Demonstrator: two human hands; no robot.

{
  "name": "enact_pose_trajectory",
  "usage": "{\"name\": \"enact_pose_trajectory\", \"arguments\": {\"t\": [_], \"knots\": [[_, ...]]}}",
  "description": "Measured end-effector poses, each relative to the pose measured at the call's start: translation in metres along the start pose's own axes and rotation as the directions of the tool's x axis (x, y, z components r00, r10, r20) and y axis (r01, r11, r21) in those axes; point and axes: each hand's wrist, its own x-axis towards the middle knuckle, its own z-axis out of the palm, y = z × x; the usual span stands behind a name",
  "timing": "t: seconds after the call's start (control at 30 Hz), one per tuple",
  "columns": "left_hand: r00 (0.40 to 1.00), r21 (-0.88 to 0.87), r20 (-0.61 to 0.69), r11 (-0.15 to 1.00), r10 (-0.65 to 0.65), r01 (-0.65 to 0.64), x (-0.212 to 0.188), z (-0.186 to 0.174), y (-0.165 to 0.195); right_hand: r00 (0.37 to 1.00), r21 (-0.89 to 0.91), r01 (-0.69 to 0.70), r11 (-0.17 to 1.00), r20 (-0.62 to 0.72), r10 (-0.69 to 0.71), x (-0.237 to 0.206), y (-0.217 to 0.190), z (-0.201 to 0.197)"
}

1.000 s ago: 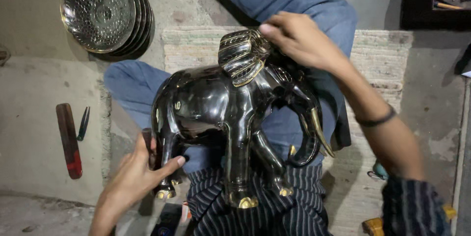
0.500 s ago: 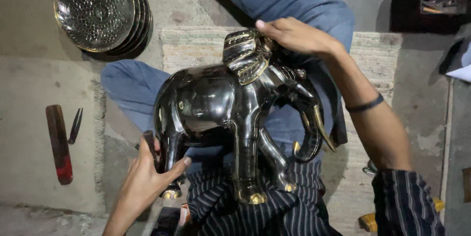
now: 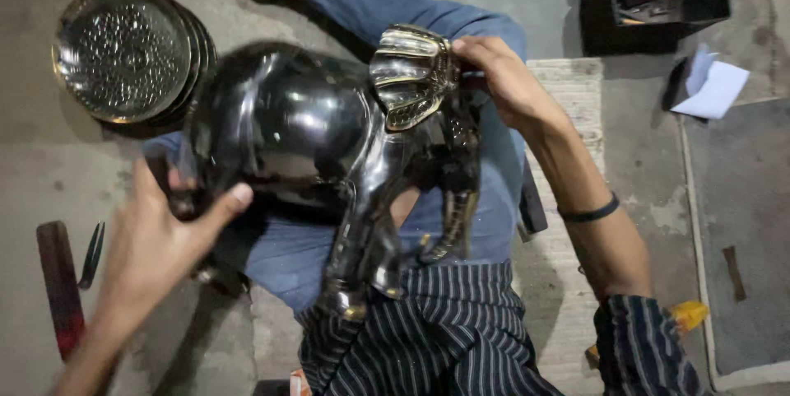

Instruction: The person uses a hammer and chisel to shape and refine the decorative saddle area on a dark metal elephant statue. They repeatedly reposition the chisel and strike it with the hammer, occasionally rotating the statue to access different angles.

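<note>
Hands grip a large, glossy black metal elephant figure (image 3: 329, 149) held over the person's lap, above blue trousers and a striped shirt. The left hand (image 3: 156, 239) clasps the rear of the figure, thumb pressed against the dark flank, fingers wrapped behind. The right hand (image 3: 502, 75) pinches the head end just beside a ribbed, brass-coloured ear (image 3: 411, 75). The figure is blurred and tilted, legs pointing down toward the lap. Most of its body looks evenly dark and shiny, while the ear and the feet show bare golden metal; whether more finishing is left cannot be told from this view. Around the person, on the concrete floor: a stack of round embossed metal plates (image 3: 123, 50) at upper left, a dark red-handled tool (image 3: 58, 281) and a small pair of pliers (image 3: 92, 252) at lower left, an open black box (image 3: 658, 1) and white paper (image 3: 716, 87) at upper right. Nothing blocks the hands.
</note>
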Motion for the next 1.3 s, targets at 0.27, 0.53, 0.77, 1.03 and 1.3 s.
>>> {"name": "enact_pose_trajectory", "arguments": {"t": [0.27, 0.53, 0.77, 1.03, 1.3], "knots": [[0.984, 0.327, 0.131, 0.932, 0.122, -0.159, 0.065, -0.031, 0.021, 0.980, 0.197, 0.079, 0.977, -0.195, -0.040, -0.071, 0.017, -0.013], [0.926, 0.307, 0.318, 0.901, 0.205, -0.305, 0.118, -0.009, 0.021, 0.989, 0.160, 0.013, 0.987, -0.146, 0.011, -0.162, 0.016, -0.012], [0.865, 0.199, 0.469, 0.933, 0.179, -0.301, 0.142, 0.043, 0.016, 0.953, 0.305, -0.175, 0.936, -0.187, 0.240, -0.192, 0.045, -0.002], [0.767, 0.070, 0.505, 0.867, 0.396, -0.493, 0.159, 0.079, 0.017, 0.962, -0.080, -0.260, 0.962, -0.105, 0.251, -0.195, 0.050, -0.013], [0.785, 0.038, 0.472, 0.880, 0.402, -0.473, 0.157, 0.076, 0.017, 0.861, -0.443, -0.478, 0.759, -0.066, 0.504, -0.168, 0.034, -0.021]]}}
